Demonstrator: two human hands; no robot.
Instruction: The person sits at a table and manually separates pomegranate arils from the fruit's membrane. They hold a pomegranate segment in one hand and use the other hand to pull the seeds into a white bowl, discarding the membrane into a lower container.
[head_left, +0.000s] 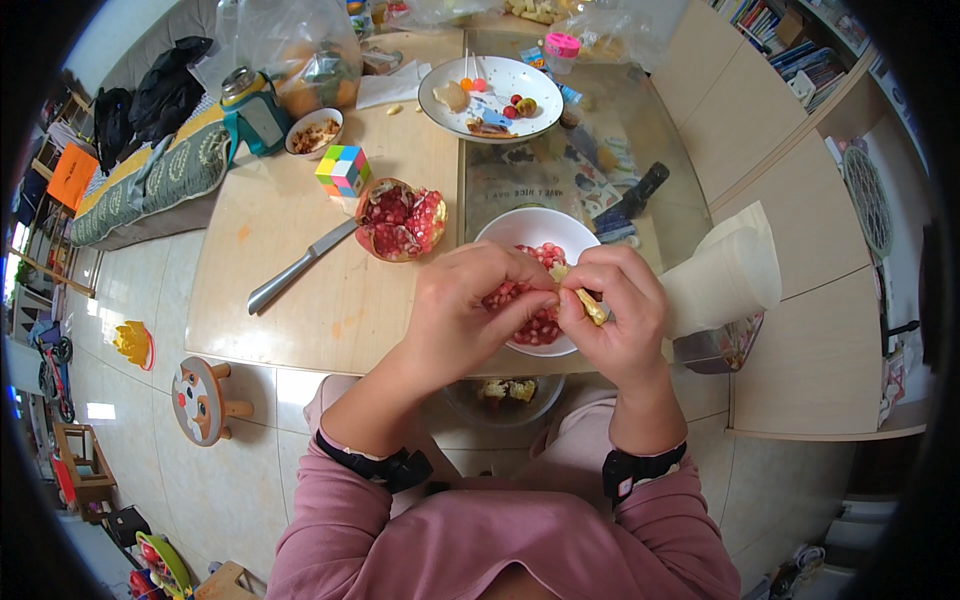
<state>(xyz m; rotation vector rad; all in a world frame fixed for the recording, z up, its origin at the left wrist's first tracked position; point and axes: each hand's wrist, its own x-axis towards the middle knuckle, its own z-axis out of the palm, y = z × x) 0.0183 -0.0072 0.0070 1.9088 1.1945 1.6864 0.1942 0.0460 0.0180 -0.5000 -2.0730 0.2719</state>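
Both my hands are close together over a white bowl (499, 227) that holds red pomegranate seeds (541, 331). In the fingers of my right hand (616, 307) is a small piece of pomegranate with yellowish rind (590, 306). The thumb and fingertips of my left hand (480, 296) meet at the inner end of this piece; whether they grip it is hard to see. An opened pomegranate (401, 221) rests on the wooden table left of the bowl, its red seeds facing up. The blade of a metal-handled knife (289, 276) points at it.
Beyond the pomegranate stand a puzzle cube (343, 171), a small bowl of brown scraps (315, 133) and a teal-handled flask (255, 112). A speckled plate (551, 97) lies farther back. A paper roll (720, 281) is at right; below the table edge sits a clear bowl with peel (506, 405).
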